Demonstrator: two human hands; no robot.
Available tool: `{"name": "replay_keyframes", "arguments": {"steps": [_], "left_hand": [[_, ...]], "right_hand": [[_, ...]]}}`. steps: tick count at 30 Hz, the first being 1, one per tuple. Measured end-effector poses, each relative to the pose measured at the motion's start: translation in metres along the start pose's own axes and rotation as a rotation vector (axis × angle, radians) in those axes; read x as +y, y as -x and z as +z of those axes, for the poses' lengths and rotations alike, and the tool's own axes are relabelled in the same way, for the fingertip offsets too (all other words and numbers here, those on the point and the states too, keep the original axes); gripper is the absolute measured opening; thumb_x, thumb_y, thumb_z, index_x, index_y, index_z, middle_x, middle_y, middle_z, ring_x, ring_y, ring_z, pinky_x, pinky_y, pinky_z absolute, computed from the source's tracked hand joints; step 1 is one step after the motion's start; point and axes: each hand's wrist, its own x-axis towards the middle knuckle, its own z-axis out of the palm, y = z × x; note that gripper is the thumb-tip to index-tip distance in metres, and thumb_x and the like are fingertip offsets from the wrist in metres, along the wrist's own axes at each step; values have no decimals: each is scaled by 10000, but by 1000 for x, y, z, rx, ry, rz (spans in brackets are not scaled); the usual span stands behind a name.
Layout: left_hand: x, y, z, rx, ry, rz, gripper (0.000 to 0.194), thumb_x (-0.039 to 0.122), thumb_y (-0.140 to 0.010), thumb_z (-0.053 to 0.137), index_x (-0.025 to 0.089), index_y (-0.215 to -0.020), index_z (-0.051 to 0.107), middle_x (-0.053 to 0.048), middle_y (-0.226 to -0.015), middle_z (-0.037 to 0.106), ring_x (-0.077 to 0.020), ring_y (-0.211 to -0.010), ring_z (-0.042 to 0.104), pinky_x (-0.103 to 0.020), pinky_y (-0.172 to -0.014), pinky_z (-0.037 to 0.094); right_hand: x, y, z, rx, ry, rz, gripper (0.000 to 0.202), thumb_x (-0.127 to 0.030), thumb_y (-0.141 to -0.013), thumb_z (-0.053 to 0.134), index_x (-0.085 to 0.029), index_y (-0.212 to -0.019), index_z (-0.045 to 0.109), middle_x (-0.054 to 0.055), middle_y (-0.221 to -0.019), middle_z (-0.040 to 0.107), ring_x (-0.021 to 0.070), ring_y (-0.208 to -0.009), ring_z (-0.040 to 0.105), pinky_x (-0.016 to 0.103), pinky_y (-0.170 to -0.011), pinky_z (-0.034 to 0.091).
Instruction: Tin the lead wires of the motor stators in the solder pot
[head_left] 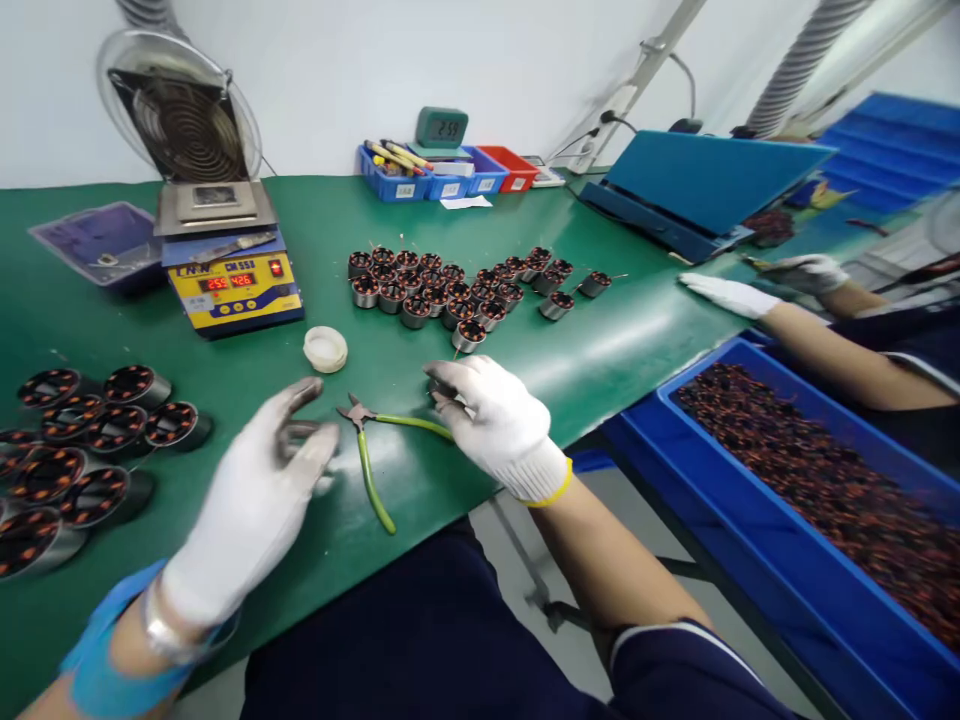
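My left hand (251,490), in a white glove with a blue band at the wrist, is open beside the pliers, its fingers bent and apart. Green-handled cutting pliers (361,412) lie on the bench between my hands with their handles spread. My right hand (495,420), also gloved, has its fingers curled over the end of one handle; whatever they hold, if anything, is hidden. Beyond it stands a group of metal motor stators with copper windings (469,335). Larger ring-shaped motor parts (116,430) stand left of my left hand. A small white round lid (325,349) lies between.
A yellow-and-blue soldering station (236,290) with a fan stands at back left, near a purple tray (97,240). Small bins (397,188) and a clock (442,128) line the wall. A blue crate (750,490) of wound parts sits right; a co-worker's gloved hand (731,295) rests beyond.
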Motion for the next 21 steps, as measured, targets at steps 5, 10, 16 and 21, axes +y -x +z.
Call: {"name": "replay_keyframes", "arguments": {"steps": [5,10,16,21], "left_hand": [[-23,-6,17,-105,28,-77,692,559,-838,622,115,-1365,560,-64,-876,699,-209,-706,648,-356,-667,555],[-32,-4,6,57,149,-103,639,586,-783,669,155,-1253,633,-100,-1033,716,-204,-738,655,-314,-596,538],[-23,-7,8,36,226,-158,668,603,-697,724,122,-1155,658,-148,-1145,724,-186,-711,660,-320,-605,551],[-25,-11,9,13,332,-193,652,632,-784,669,122,-1188,617,-167,-1122,734,-159,-591,653,-271,-440,465]], "right_hand": [[-5,-8,-21,-47,-171,146,710,-405,-743,775,-261,-1400,548,88,-1289,638,289,-1080,662,413,-892,565],[28,2,-14,-324,-61,459,796,-463,-645,834,-221,-1363,589,138,-1366,618,373,-1131,657,518,-879,566],[16,-15,22,-314,-205,388,600,-410,-685,829,-204,-1228,674,110,-1263,681,311,-1163,651,440,-960,532],[-11,-25,33,-179,-501,100,524,-351,-638,868,-176,-1100,693,86,-1112,705,248,-1025,679,391,-934,538]]}}
